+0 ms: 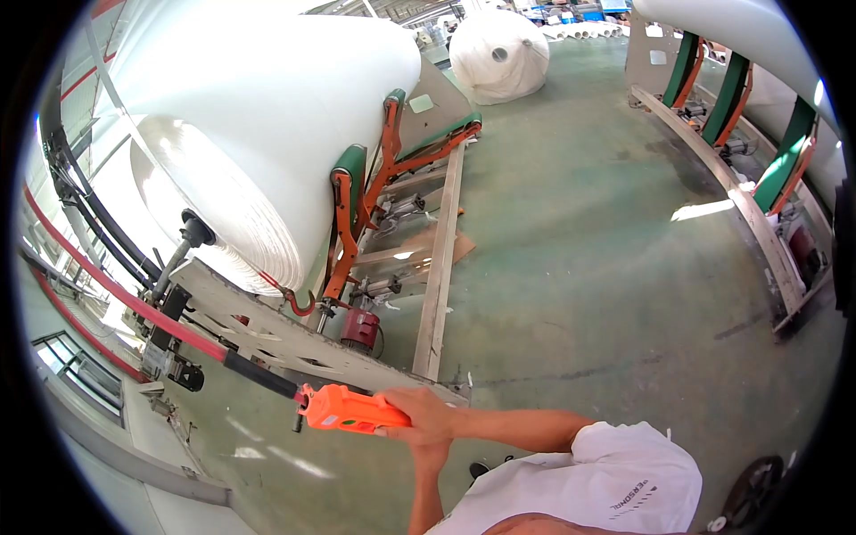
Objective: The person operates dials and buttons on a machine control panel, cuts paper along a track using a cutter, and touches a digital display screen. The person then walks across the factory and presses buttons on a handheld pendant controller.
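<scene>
- white shirt point(624, 477) with dark lettering lies closest to us, at lower right, our right forearm reaching leftward out of its sleeve.
- our right hand point(423, 414) is wrapped round the near end of an orange push-button control point(352, 410), thumb along its lower edge.
- our left hand point(432, 455) meets the right one from below; it is mostly hidden, so we cannot tell how its fingers are set.
- from the control's other end a red and black sleeved cable point(160, 316) slants up to the left.
- just beyond we see a pale frame plate point(267, 325), with a red hook point(300, 305) hanging in front of it.
- a red motor point(360, 329) sits near orange brackets point(341, 232) beside a huge white roll point(285, 80).
- across the green floor point(571, 267), a wrapped roll point(499, 59) stands at the far end; to our right, another roll point(722, 18) lies over green-faced supports point(727, 98).
</scene>
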A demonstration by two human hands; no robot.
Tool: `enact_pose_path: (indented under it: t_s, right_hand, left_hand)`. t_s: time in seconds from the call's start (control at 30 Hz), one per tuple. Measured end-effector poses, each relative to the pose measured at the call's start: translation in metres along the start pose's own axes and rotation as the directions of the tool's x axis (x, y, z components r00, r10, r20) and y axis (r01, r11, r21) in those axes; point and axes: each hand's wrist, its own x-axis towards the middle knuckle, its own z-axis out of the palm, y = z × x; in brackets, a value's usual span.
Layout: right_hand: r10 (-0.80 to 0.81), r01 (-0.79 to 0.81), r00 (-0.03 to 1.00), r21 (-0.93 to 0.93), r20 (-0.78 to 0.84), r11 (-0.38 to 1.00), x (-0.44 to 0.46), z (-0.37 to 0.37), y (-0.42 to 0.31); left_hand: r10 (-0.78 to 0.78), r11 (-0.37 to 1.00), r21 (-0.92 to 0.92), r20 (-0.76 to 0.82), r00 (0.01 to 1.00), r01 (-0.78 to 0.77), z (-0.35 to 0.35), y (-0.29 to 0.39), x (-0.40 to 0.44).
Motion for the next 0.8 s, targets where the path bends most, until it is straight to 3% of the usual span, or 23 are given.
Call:
enact_pose_path:
  t_s: [0.13,0.43,0.8]
  right_hand:
    - [-0.031,0.031,0.999,0.015,-0.009,0.999,0.003,0.001,-0.001]
    - [0.002,-0.003,1.0,0.015,0.027,1.0,0.001,-0.001,-0.009]
    - [-0.004,0.004,1.0,0.001,0.017,1.0,-0.005,0.006,-0.014]
  left_hand:
    - [-0.079,0.996,0.046,-0.006,0.997,0.079,-0.002,-0.001,-0.002]
    - [0.005,1.0,0.003,-0.09,0.996,-0.005,0.005,0.009,-0.004]
    - [-0.005,1.0,0.012,-0.084,0.996,0.006,0.002,0.016,-0.014]
